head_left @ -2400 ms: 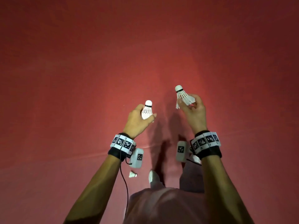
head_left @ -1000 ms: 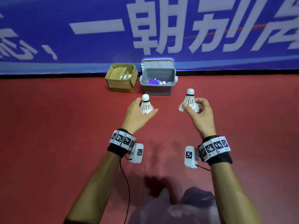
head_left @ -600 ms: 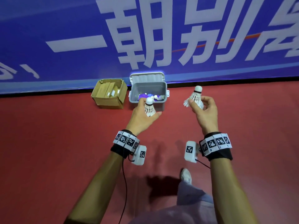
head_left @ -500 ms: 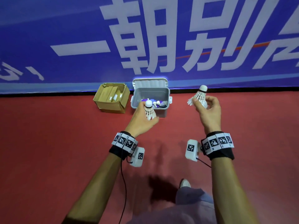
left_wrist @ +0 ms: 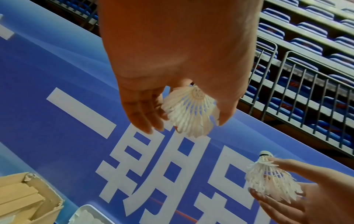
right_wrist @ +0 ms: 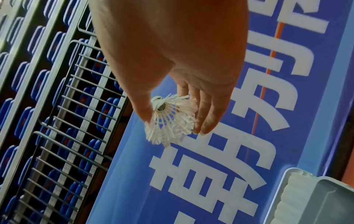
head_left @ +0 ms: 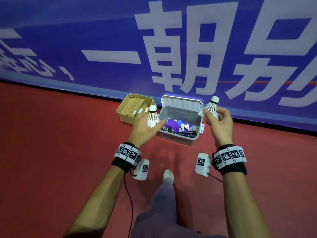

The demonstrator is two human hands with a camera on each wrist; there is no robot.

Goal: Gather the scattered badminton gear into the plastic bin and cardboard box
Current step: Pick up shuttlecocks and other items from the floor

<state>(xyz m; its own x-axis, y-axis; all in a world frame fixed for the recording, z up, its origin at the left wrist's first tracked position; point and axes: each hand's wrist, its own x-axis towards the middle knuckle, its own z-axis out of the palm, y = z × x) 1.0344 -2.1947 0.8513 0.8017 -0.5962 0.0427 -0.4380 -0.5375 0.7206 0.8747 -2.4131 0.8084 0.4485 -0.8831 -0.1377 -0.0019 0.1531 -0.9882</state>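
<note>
My left hand [head_left: 145,129] holds a white feather shuttlecock [head_left: 152,117] cork-up between thumb and fingers, over the left front corner of the grey plastic bin [head_left: 180,140]. In the left wrist view the same shuttlecock [left_wrist: 189,112] sits in my left hand [left_wrist: 184,121]. My right hand [head_left: 217,121] pinches a second shuttlecock [head_left: 211,105] above the bin's right rim; the right wrist view shows this shuttlecock [right_wrist: 170,121] in that hand [right_wrist: 172,125]. The bin stands with its lid up and holds purple cloth and several shuttlecocks. An open cardboard box [head_left: 130,119] stands left of it.
A blue banner [head_left: 154,40] with large white characters runs right behind both containers. Red court floor [head_left: 60,152] stretches all around. My leg and white shoe [head_left: 168,175] are below the bin. Railings and blue seats [left_wrist: 306,45] rise behind the banner.
I have walked up to the bin and box, which are now much nearer. Both hands carried their shuttlecocks forward to the bin's two sides, grips unchanged.
</note>
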